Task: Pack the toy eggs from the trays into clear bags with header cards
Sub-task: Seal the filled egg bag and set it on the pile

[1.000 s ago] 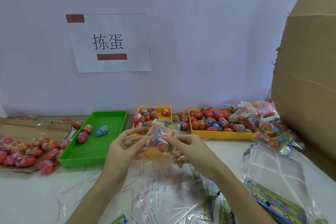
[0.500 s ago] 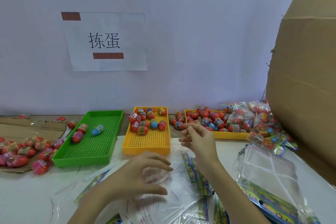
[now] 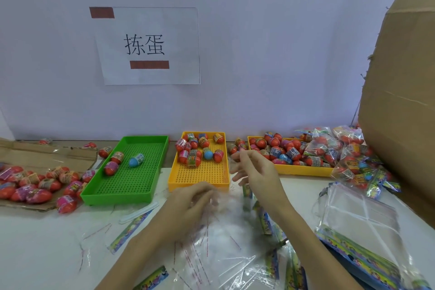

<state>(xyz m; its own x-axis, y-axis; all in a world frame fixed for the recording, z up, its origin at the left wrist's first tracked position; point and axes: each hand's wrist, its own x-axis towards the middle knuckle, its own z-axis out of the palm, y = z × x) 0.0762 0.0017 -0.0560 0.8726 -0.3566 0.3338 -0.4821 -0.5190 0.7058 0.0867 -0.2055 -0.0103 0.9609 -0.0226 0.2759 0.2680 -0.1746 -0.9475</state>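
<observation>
Paper sign (image 3: 150,46) on the wall; cardboard box (image 3: 400,106) at right.

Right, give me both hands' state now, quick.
Left hand: open, fingers resting on the loose clear bags.
Right hand: open, fingers relaxed, holding nothing.

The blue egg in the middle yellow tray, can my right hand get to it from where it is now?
Probably yes. The right hand hovers open beside the yellow tray, and the blue egg lies uncovered among red ones, nothing between.
</observation>
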